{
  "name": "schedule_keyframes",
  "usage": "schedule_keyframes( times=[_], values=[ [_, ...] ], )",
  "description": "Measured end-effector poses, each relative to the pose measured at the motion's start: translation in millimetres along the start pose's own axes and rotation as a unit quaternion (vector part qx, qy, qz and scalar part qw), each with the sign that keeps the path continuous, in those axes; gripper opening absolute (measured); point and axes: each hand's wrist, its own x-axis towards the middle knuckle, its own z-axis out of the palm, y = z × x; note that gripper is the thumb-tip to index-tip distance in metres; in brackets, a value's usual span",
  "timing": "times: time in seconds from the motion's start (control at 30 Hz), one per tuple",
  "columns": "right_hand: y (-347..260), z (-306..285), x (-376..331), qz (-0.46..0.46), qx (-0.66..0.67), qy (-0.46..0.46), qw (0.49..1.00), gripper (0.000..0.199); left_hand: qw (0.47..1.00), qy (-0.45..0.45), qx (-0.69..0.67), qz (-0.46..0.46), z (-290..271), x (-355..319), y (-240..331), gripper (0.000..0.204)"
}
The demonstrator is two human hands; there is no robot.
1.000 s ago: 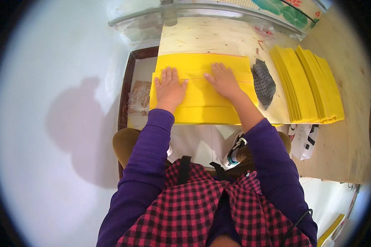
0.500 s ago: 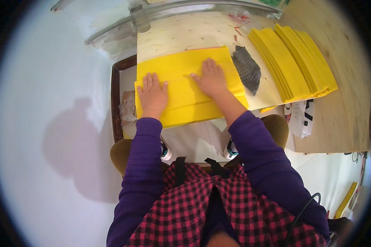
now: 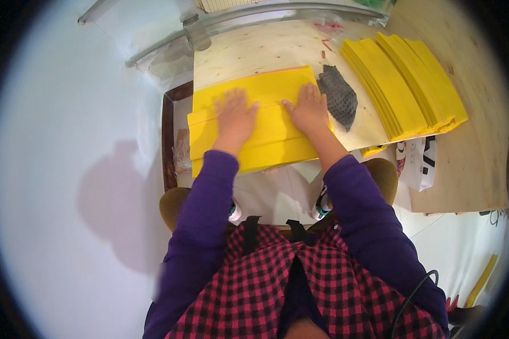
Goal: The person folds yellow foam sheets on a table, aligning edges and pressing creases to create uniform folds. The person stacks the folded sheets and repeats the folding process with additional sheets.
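Yellow sheets of cloth or paper-like material (image 3: 277, 148) lie in front of me on a pale wooden board, with a fold line running across them. My left hand (image 3: 236, 117) is over the left half of the top sheet, fingers spread and slightly blurred. Near the right edge, my right hand (image 3: 310, 110) lies flat on the same sheet with its fingers stretched. Neither hand grips anything. Just beyond the right hand is a crumpled dark grey cloth (image 3: 337, 96).
Folded yellow stacks (image 3: 401, 85) sit on the board's right side, beside an upright wooden panel (image 3: 481, 113). A clear jar (image 3: 196, 32) stands at the back left. A white bag (image 3: 421, 164) hangs below the right edge. Red scraps lie at the back.
My left hand has slid right and slightly away from me across the yellow sheet. My right hand has shifted a little to the right. The whole view has moved slightly.
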Motion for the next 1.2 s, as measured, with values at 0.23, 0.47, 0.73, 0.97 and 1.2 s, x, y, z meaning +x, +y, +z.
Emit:
schedule_keyframes(
  times=[0.23, 0.47, 0.73, 0.97, 1.2],
  values=[
    [4.9, 8.9, 2.8, -0.024, -0.081, 0.026, 0.996, 0.069, 0.984, -0.109, -0.143, 0.012, 20.1, 30.8, 86.0, 0.062],
    [5.8, 18.7, 1.5, -0.034, -0.024, 0.068, 0.997, 0.071, 0.995, -0.070, -0.011, -0.066, 23.4, 5.4, -2.0, 0.068],
    [0.7, 8.8, 2.9, -0.017, -0.017, 0.032, 0.999, 0.075, 0.985, -0.023, 0.016, -0.171, 8.4, -20.8, -57.9, 0.070],
    [-53.5, 2.6, 5.3, -0.138, -0.058, 0.077, 0.986, 0.074, 0.985, -0.004, 0.017, -0.171, 10.5, -23.9, -54.8, 0.069],
    [-129.3, 24.4, -4.0, -0.167, 0.051, 0.000, 0.985, 0.079, 0.984, -0.027, 0.016, -0.176, 3.3, -22.6, -53.9, 0.069]
  ],
)
